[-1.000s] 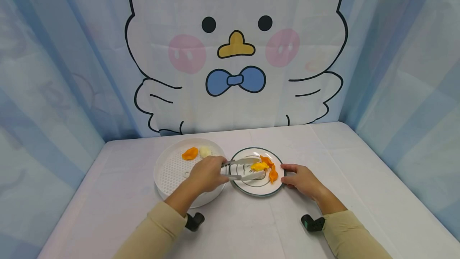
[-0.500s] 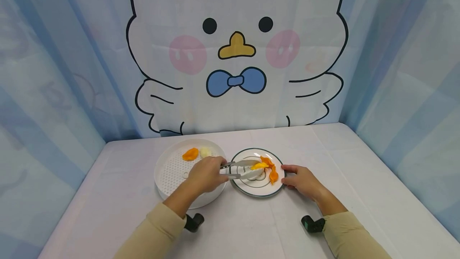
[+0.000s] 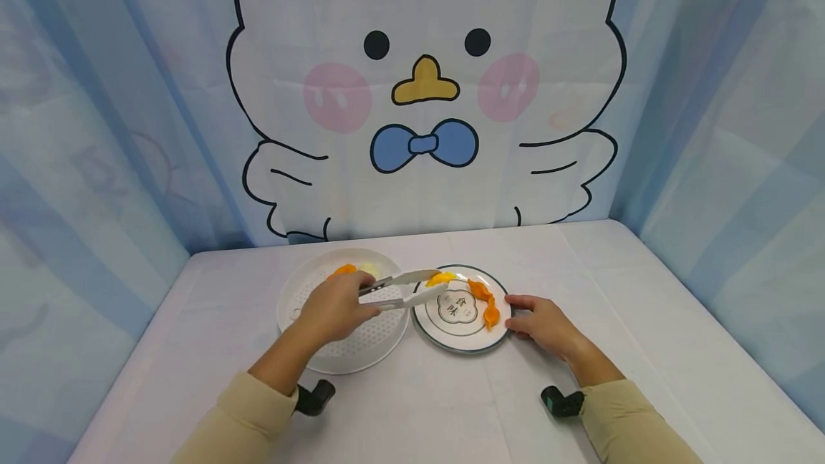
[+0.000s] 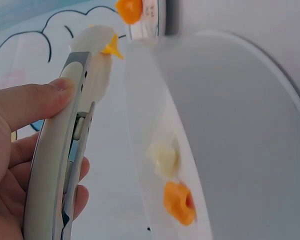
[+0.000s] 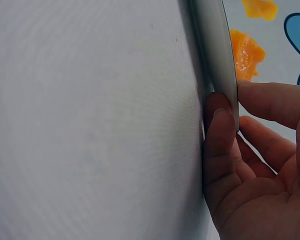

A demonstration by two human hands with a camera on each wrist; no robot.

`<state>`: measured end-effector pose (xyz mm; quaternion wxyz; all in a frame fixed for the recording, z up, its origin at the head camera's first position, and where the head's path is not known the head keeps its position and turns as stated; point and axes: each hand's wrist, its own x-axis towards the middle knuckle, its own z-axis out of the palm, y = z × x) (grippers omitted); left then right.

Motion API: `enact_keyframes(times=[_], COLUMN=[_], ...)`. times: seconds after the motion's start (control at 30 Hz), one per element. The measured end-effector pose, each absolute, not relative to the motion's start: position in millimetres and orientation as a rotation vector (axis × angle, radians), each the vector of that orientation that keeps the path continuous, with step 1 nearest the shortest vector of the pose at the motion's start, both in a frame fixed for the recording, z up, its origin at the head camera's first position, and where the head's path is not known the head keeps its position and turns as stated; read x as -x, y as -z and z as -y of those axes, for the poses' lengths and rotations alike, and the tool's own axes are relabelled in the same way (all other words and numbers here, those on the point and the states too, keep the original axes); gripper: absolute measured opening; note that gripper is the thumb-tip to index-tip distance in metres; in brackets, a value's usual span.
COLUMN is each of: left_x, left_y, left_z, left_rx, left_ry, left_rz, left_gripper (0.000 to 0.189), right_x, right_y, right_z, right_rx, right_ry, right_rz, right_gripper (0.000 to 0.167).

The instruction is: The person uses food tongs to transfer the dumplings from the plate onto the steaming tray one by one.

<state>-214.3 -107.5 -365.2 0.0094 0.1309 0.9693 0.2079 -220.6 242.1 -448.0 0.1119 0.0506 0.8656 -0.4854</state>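
Note:
My left hand (image 3: 331, 310) grips a pair of tongs (image 3: 412, 297) with pale tips. Between those tips sits a yellow dumpling-like piece (image 3: 441, 278), over the far left rim of a small plate (image 3: 454, 340). My right hand (image 3: 544, 324) pinches the plate's right rim, with thumb and fingers on either side of it in the right wrist view. Two orange dumpling-like pieces (image 3: 492, 313) lie on the plate's right side. To the left stands a round white perforated tray (image 3: 351, 360), partly under my left hand. It bears an orange piece (image 4: 180, 202) and a pale cream piece (image 4: 165, 157).
A white cloth (image 3: 451, 414) covers the table, which meets a printed curtain (image 3: 422, 192) at the back. More curtain hangs on both sides. The tray's right edge lies close beside the plate.
My left hand has moved left and slightly back with the tongs, carrying the yellow piece away from the orange ones. The plate's central print is uncovered. My right hand stays put.

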Motion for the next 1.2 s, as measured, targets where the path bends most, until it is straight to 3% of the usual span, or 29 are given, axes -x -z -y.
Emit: enact_keyframes(times=[0.33, 1.2], left_x=[208.1, 199.8], left_y=[357.7, 364.9], left_z=[147.2, 206.4], left_rx=[-0.301, -0.106], left_ry=[-0.639, -0.677], left_rz=[-3.059, -2.994], left_gripper=[0.057, 0.059], right_x=[219.6, 219.1], right_y=[445.6, 444.7], right_z=[-241.0, -241.4], right_rx=[-0.161, -0.150], right_ry=[1.417, 1.432], right_rz=[-2.542, -2.530], right_gripper=[0.057, 0.058])
